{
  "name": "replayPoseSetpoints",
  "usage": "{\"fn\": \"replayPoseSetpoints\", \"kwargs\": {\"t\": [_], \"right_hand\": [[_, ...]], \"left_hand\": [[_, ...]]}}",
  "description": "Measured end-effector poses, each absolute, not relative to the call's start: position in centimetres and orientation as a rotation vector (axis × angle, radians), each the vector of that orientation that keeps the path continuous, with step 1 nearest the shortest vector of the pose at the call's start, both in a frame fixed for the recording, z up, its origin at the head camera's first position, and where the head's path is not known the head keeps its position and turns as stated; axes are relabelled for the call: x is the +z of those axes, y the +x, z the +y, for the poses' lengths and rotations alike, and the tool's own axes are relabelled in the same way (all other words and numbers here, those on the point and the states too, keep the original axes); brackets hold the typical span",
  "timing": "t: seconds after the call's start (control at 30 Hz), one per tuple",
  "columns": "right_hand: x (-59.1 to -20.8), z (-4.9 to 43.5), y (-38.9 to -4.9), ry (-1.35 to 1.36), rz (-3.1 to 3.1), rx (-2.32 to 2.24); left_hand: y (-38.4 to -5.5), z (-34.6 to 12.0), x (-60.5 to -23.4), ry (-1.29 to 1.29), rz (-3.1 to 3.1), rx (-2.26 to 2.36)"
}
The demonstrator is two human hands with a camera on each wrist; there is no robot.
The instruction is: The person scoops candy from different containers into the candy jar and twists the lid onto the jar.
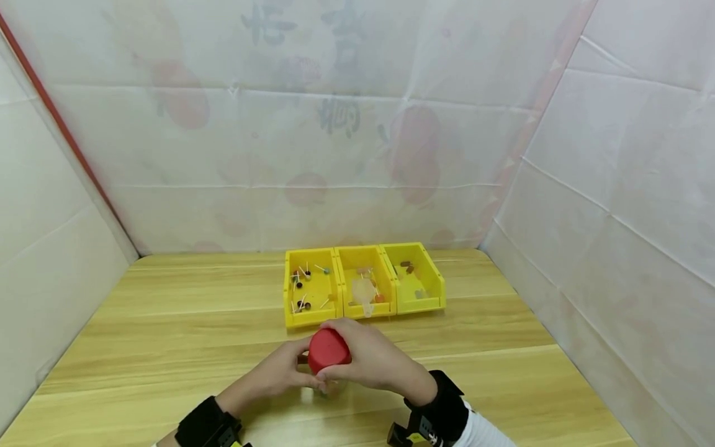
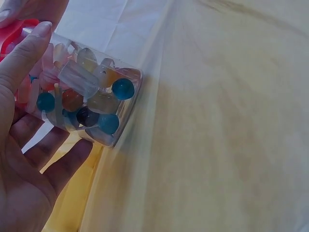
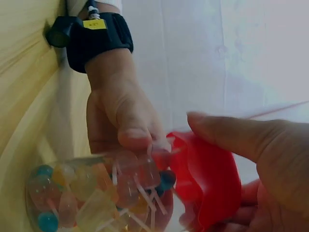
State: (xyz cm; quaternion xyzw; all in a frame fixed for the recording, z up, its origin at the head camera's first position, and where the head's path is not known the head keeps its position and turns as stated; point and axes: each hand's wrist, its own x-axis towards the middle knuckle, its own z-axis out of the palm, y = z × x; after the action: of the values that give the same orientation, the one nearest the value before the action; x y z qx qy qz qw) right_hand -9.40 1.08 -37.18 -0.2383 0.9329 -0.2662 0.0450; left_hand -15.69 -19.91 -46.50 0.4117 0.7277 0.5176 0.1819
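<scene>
A clear jar of lollipops and small coloured pieces stands upright on the table in front of the trays. My left hand holds it from the side, thumb on the near side near the top and fingers around the other. Over the jar's mouth is a red lid, which my right hand grips between thumb and fingers. In the right wrist view, the lid sits at the jar's top, its lower edge wavy. From the head view the jar's body is mostly hidden beneath the lid and hands.
Behind the hands stand three joined yellow bins. Lollipops lie in the left bin, mixed pieces and a clear scoop-like item in the middle bin, a few brown pieces in the right bin. White sheeting walls the wooden table.
</scene>
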Motion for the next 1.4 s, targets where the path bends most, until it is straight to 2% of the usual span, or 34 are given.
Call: {"fn": "replayPoseSetpoints", "kwargs": {"t": [0.2,0.53,0.9,1.17,1.4], "right_hand": [[-36.9,1.6,-9.4,-0.778,2.822,-0.758],[-36.5,2.6,-9.8,-1.037,2.732,-0.698],[-37.1,0.9,-8.9,-0.717,2.908,-0.714],[-35.9,3.3,-9.9,-0.846,2.886,-0.725],[-35.2,6.4,-11.1,-0.823,2.995,-0.806]], "left_hand": [[-15.7,-19.9,-46.7,1.166,2.074,1.456],[-15.5,-19.9,-46.6,1.167,2.04,1.467],[-15.5,-20.2,-46.8,1.167,2.045,1.467],[-15.8,-19.9,-46.3,1.195,2.046,1.437],[-16.7,-20.6,-45.3,1.238,2.098,1.386]]}}
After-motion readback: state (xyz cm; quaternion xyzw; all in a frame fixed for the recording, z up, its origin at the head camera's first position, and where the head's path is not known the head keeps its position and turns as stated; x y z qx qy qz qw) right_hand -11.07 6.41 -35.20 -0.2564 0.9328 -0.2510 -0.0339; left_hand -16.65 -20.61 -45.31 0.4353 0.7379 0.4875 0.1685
